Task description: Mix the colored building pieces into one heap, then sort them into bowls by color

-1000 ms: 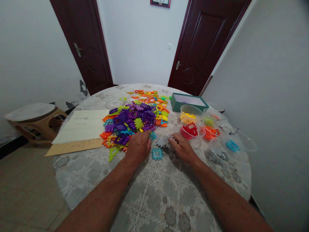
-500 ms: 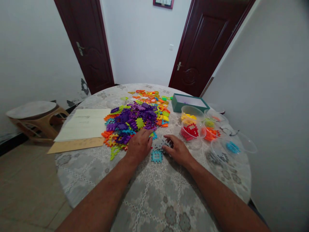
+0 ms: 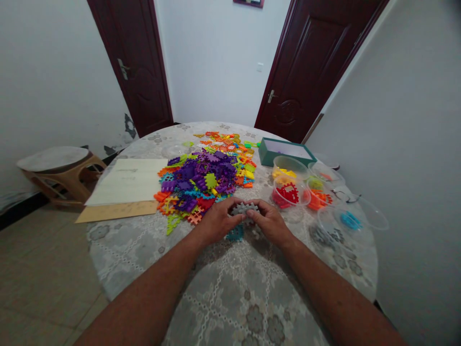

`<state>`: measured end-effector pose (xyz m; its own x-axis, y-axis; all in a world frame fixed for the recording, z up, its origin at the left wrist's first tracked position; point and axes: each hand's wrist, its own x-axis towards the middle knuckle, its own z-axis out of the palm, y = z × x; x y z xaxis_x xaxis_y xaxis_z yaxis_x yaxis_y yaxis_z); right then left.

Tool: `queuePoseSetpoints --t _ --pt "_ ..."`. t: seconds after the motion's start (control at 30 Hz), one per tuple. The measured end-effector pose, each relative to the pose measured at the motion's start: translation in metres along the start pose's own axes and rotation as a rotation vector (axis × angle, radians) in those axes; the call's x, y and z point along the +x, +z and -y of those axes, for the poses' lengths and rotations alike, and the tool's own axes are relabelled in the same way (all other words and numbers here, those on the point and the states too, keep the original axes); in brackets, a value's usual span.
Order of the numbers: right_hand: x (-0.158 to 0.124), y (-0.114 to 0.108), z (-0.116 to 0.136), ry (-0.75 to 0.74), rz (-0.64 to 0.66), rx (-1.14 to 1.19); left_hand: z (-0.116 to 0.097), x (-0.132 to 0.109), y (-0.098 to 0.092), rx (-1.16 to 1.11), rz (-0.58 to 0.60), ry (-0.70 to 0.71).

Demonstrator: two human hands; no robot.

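Note:
Both hands meet over the table in front of the big pile. A grey interlocking building tile (image 3: 244, 208) with notched edges is pinched between them. My left hand (image 3: 219, 222) grips its left side, thumb across the near face. On its right side my right hand (image 3: 271, 221) is closed, thumb also on the near face. Beneath the hands lies a light-blue square tile (image 3: 235, 233), partly hidden. A smaller grey piece (image 3: 256, 232) shows under my right fingers. Just beyond my left hand spreads the pile of purple, orange, green and blue tiles (image 3: 205, 175).
At right stand clear tubs holding red (image 3: 288, 193), yellow (image 3: 286, 173), orange (image 3: 319, 198), blue (image 3: 351, 221) and grey pieces (image 3: 334, 235). Behind them is a green box (image 3: 268, 156). Pale paper (image 3: 127, 180) and a brown strip (image 3: 115, 211) lie left. Glasses (image 3: 342, 194) rest near the lids.
My left hand has left the pile's edge and come to the grey tile, which is now raised between both hands. The light-blue tile is now partly covered.

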<state>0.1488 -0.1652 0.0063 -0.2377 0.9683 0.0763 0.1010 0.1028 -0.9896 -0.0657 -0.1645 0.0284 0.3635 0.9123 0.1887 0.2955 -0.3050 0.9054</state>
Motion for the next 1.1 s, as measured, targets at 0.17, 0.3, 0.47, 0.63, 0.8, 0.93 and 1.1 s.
queuePoseSetpoints --t 0.17,0.3,0.47,0.63,0.8,0.93,1.1 --pt "-0.003 -0.011 -0.002 -0.201 -0.057 -0.480 0.005 0.005 -0.010 -0.197 -0.207 -0.197" --pt "-0.007 -0.012 -0.004 -0.261 -0.011 -0.969 0.010 0.008 -0.009 -0.497 -0.289 -0.293" --pt "-0.009 -0.003 -0.006 -0.133 -0.007 -1.022 0.011 0.008 -0.003 -0.551 -0.267 -0.313" --pt "-0.008 -0.006 -0.008 -0.088 -0.091 -0.893 0.014 0.008 -0.002 -0.570 -0.259 -0.351" --pt "-0.001 -0.018 -0.012 -0.099 -0.165 -0.613 0.014 0.009 -0.001 -0.590 -0.221 -0.331" --pt "0.001 -0.020 -0.007 -0.050 -0.184 -0.284 0.008 0.007 -0.001 -0.572 -0.185 -0.356" --pt "-0.003 -0.013 0.003 -0.017 -0.068 -0.026 0.004 0.004 0.001 -0.587 -0.119 -0.316"
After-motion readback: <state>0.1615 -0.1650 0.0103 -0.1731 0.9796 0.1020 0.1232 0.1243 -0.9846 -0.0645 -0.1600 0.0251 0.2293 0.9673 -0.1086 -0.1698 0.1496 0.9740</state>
